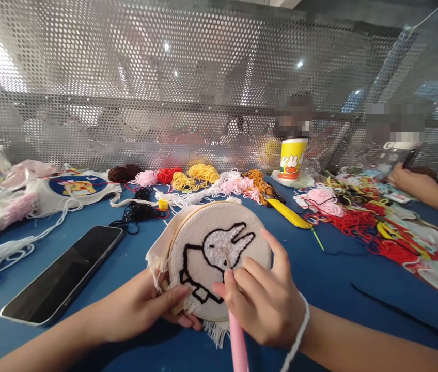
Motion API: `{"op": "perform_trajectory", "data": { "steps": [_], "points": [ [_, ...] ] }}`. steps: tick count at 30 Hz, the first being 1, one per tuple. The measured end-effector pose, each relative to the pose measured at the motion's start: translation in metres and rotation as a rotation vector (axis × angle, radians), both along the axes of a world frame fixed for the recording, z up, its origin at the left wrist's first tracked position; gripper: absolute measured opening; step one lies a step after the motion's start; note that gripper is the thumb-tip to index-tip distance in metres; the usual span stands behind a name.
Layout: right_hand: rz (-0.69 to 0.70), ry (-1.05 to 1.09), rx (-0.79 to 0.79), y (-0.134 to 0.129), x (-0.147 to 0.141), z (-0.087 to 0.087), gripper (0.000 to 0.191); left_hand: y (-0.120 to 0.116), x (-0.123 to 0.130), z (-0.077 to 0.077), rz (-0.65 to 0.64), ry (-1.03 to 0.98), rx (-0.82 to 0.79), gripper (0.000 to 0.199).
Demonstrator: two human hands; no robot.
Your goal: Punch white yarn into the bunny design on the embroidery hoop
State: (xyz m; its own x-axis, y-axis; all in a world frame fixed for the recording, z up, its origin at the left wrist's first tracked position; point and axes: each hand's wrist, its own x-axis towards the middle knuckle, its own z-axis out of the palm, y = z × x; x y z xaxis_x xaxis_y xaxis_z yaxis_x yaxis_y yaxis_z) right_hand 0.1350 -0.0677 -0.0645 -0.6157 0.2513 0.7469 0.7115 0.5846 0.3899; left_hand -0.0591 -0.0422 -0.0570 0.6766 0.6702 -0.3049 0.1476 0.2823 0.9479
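Note:
My left hand [156, 300] grips the lower left rim of a round embroidery hoop [198, 219], thumb on top and fingers underneath. Stretched in the hoop is off-white cloth with a rabbit outlined in black yarn; tufts of white yarn [215, 245] fill its head and ears. A pink punch needle [238, 343] is closed in my right hand [267, 297], its tip at the lower part of the rabbit's head. White yarn [300, 330] loops over my right wrist and trails downward. Loose cloth fringe hangs below the hoop.
A phone [66, 274] lies left on the blue table [312, 330]. Behind the hoop are yarn bundles [196, 178], a yellow utility knife [288, 213] and a yellow cup [292, 161]. Tangled yarn [358, 222] covers the right, near another person's hand [410, 183]. Another embroidery piece [75, 186] sits left.

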Motion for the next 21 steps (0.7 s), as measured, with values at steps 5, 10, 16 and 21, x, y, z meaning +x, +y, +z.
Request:
{"op": "perform_trajectory", "data": {
  "steps": [5, 10, 16, 21],
  "points": [
    [0.031, 0.200, -0.273, 0.004, 0.005, 0.002, 0.013, 0.000, -0.001, 0.001, -0.024, 0.006, -0.015, 0.028],
    [0.157, 0.340, -0.406, 0.016, 0.021, 0.010, 0.019, 0.000, -0.001, 0.000, -0.048, 0.020, 0.012, 0.024],
    [0.203, 0.065, -0.283, 0.025, 0.025, 0.006, 0.012, -0.001, 0.000, 0.004, -0.077, 0.063, 0.055, 0.026],
    [0.088, -0.075, -0.232, 0.023, 0.021, 0.007, 0.026, -0.002, -0.001, 0.005, -0.071, 0.060, 0.068, 0.024]
  ]
}}
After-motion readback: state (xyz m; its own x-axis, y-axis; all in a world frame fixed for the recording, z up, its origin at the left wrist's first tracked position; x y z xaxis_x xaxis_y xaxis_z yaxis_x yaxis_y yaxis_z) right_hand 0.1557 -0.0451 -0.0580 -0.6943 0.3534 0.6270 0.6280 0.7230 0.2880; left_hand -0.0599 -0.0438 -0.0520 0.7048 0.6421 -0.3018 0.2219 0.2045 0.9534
